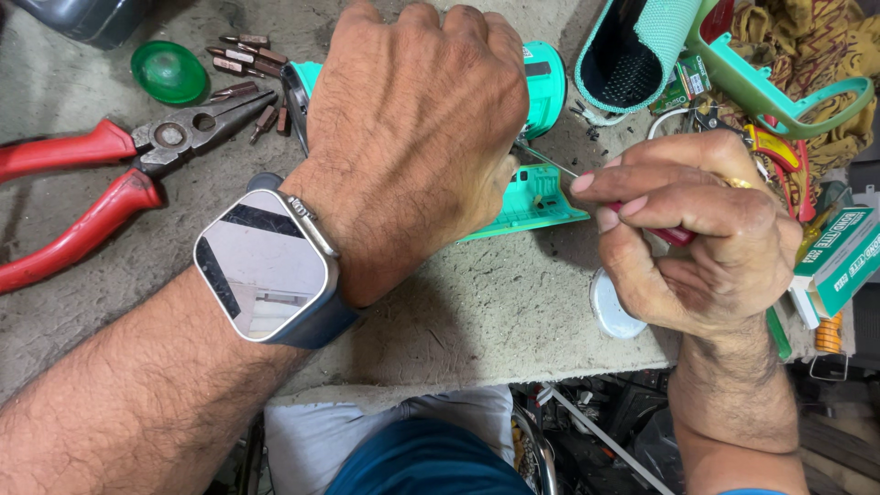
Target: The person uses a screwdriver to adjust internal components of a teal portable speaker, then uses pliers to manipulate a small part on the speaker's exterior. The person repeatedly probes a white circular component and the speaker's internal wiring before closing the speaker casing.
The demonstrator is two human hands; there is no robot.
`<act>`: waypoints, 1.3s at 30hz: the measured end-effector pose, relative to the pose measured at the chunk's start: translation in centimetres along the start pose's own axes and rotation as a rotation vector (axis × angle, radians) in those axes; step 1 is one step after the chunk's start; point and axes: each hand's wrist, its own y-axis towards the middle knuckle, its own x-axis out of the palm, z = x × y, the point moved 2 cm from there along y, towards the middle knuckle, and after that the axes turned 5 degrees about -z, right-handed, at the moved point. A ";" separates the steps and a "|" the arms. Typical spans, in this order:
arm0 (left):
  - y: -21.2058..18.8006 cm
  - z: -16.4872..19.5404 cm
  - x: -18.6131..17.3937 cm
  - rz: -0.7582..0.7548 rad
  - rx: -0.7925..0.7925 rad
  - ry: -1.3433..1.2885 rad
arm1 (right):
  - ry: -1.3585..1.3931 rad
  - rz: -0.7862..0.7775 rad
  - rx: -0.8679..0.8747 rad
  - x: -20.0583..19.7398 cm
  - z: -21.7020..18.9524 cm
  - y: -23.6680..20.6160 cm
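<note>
You have 1 view only, from your head, looking steeply down and very close at the grey worktop [513, 312], whose near edge crosses the lower frame, your forearms entering from the bottom corners.

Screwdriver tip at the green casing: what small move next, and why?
Probably seat the tip squarely before turning. The right hand pinches the red-handled screwdriver, its thin shaft angled toward the green casing, while the left hand clamps the casing on the bench. The left hand hides the exact contact point, so I cannot tell whether the tip has engaged.
</note>
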 end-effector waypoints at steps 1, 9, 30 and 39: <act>0.0 0.0 0.0 0.002 -0.003 0.014 | 0.002 -0.001 0.000 0.0 0.0 0.0; 0.0 0.0 -0.3 -0.010 0.009 -0.051 | -0.006 0.042 0.059 -0.4 0.3 -0.8; 0.0 0.2 -0.2 0.038 0.007 0.028 | -0.027 0.034 0.050 -0.3 -0.2 -0.4; 0.0 0.1 -0.3 0.012 0.006 -0.002 | -0.006 0.022 0.016 -0.1 -0.1 0.0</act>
